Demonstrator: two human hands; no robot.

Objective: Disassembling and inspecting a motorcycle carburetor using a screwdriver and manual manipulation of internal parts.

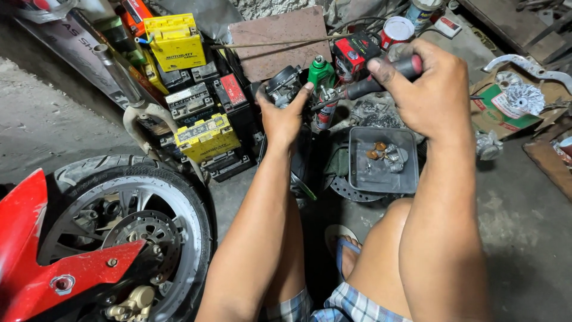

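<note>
My left hand (pixel 285 116) grips a dark metal carburetor (pixel 282 85), held up in front of me. My right hand (pixel 430 89) is closed around the black and red handle of a screwdriver (pixel 381 79), whose shaft points left toward the carburetor. Just behind the tool's tip stands a green spray can (pixel 321 71). Below my right hand a grey plastic tray (pixel 381 179) on the floor holds small brass and metal parts (pixel 386 154).
A motorcycle front wheel (pixel 128 229) with red fender sits at lower left. Stacked yellow and black batteries (pixel 196 113) stand behind it. A brake disc (pixel 351 189) lies under the tray. Cardboard with metal parts (pixel 515 101) is at right. My sandalled foot (pixel 345 247) rests below.
</note>
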